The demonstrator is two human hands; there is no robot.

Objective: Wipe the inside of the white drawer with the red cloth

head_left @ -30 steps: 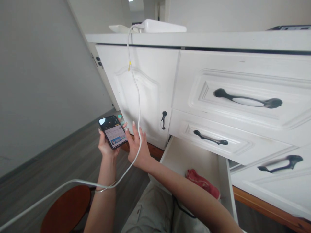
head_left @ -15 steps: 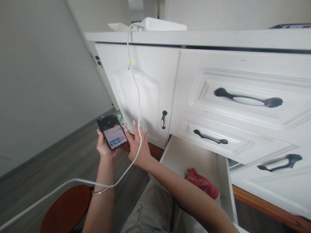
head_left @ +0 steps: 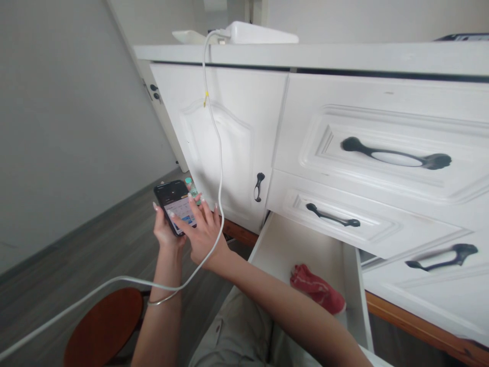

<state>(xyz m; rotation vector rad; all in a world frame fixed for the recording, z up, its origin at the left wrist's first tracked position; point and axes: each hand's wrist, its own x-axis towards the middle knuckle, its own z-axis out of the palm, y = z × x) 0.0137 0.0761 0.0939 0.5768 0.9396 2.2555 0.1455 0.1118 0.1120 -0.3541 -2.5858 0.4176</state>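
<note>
My left hand (head_left: 165, 232) holds a black phone (head_left: 172, 203) with its lit screen facing me, low in front of the white cabinet door (head_left: 225, 142). My right hand (head_left: 200, 230) is spread open over the lower part of the screen, fingers touching it. A white cable (head_left: 218, 153) hangs from a white device (head_left: 260, 33) on the cabinet top, runs down past my right wrist and across my left forearm. A thin bracelet (head_left: 160, 300) circles my left wrist.
The bottom drawer (head_left: 351, 285) stands open to my right with a red cloth (head_left: 317, 294) inside. Two shut drawers with dark handles (head_left: 395, 159) are above it. A round brown stool (head_left: 103, 326) is at lower left. Grey wall and wood floor (head_left: 95, 244) lie left.
My right hand has moved left from beside the phone onto its screen. The phone and my left hand have barely shifted.
</note>
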